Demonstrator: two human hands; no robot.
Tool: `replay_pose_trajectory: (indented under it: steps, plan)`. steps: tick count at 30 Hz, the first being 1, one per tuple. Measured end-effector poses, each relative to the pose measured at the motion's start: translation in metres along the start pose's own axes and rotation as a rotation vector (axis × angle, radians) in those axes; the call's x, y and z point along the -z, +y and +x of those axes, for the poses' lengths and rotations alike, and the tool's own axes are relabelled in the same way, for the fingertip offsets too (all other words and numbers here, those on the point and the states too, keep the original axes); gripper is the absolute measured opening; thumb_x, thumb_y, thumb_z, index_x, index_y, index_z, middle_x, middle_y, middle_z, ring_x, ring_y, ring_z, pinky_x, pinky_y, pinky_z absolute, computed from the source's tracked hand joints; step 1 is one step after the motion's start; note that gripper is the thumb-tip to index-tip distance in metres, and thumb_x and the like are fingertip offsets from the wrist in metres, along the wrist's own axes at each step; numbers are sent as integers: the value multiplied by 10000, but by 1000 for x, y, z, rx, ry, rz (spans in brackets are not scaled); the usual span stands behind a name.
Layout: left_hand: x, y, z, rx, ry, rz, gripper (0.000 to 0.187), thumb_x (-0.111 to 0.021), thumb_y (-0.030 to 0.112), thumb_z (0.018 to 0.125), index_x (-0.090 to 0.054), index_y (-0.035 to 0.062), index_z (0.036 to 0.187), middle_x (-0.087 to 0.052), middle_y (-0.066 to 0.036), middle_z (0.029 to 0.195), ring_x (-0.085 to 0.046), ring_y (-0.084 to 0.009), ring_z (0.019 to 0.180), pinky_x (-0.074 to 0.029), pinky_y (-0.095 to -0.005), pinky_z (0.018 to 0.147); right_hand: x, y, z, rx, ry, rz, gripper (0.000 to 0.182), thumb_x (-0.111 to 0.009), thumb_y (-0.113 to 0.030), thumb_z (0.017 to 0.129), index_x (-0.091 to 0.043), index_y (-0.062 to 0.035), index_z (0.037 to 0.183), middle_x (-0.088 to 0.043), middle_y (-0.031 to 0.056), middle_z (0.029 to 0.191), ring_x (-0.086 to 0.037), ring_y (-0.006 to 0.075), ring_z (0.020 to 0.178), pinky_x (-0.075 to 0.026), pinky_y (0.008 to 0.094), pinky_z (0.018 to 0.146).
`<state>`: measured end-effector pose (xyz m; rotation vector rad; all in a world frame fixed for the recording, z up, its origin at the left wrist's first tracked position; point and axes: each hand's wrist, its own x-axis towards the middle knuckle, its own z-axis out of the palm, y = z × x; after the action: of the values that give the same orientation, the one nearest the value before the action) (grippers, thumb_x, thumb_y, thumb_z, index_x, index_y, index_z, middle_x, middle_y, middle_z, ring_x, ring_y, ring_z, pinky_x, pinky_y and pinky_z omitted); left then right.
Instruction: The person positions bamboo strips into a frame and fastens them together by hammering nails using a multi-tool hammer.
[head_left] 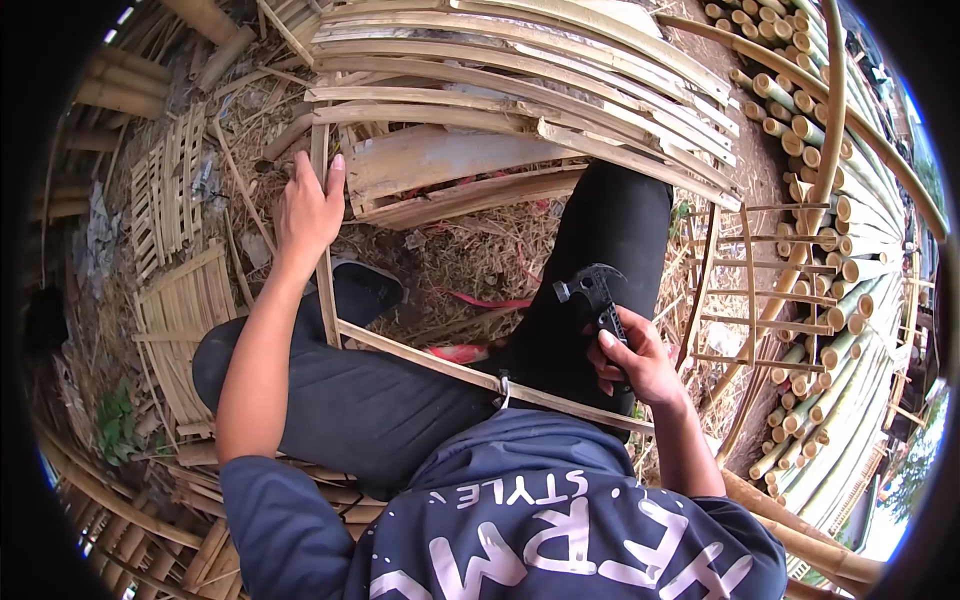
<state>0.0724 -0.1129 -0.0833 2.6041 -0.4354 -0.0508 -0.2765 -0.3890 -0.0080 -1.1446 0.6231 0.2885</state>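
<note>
My right hand [643, 362] is closed around the handle of a black hammer [603, 300]. The hammer head points up and to the left, above my dark trouser leg. My left hand [310, 208] grips an upright bamboo strip [327, 290] at the left side of a slatted bamboo frame, thumb on one side and fingers on the other. Long parallel bamboo slats [430, 108] run across the frame's far part. A thin crosspiece [425, 358] passes in front of my lap, between my body and the open part of the frame.
Stacked bamboo poles [850, 270] fill the right side, beside a ladder-like bamboo piece [752, 290]. Slatted panels [170, 200] lie at the left. Dry straw [470, 260] covers the ground, with a red strip of plastic [490, 300] on it.
</note>
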Motion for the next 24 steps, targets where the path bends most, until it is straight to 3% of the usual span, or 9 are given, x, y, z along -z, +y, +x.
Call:
replay_pose_trajectory:
  steps: [4,6,7,10,13,22,24]
  plan:
    - [-5,-5,2,-3,20,-16,522,-476,441,1027,-517,-37,1233,-672,-331,1012,-631,-516,992,-501,-552,828,1,-1,1,4,-9,-36,207,-585,-216,1024,-555,-18,1077,-521,12,693,-433,54,515,-464,250,467]
    - [-9,-8,3,-101,85,-100,504,-478,462,1017,-534,-31,1105,-668,-330,839,-654,-520,840,-521,-571,729,2,3,2,16,-4,-58,226,-573,-227,1027,-550,-21,1117,-517,22,683,-419,56,497,-454,245,454]
    - [-11,-4,1,-166,177,-117,531,-480,474,1017,-554,-49,1070,-680,-318,860,-662,-511,858,-526,-549,737,4,5,3,36,-31,-34,234,-578,-236,1027,-551,-20,1112,-522,24,689,-427,59,500,-456,245,457]
    - [-13,-17,6,-47,-12,-258,478,-515,428,1024,-558,-47,1055,-681,-185,748,-695,-347,661,-533,-443,626,4,3,3,16,-32,-19,243,-595,-237,1020,-554,-15,1109,-560,37,722,-456,65,520,-464,245,470]
    - [-14,-16,4,-59,-19,-322,405,-513,394,1037,-566,-8,1044,-632,-98,693,-650,-194,572,-510,-340,560,3,-1,2,-7,-33,-36,239,-593,-229,1020,-557,-11,1111,-588,46,745,-471,70,532,-474,249,484]
    - [-16,-21,5,-71,-42,-417,374,-498,380,1050,-570,13,1039,-611,-60,683,-638,-153,572,-501,-311,551,4,1,3,12,-63,-22,243,-585,-226,1024,-555,-5,1119,-632,69,782,-514,82,545,-496,257,507]
    - [-16,-21,4,-70,-46,-424,373,-498,380,1050,-569,14,1033,-609,-56,681,-637,-150,569,-500,-307,551,4,-1,2,7,-73,-31,208,-572,-230,1035,-540,-25,1046,-628,52,783,-535,83,580,-511,263,526]
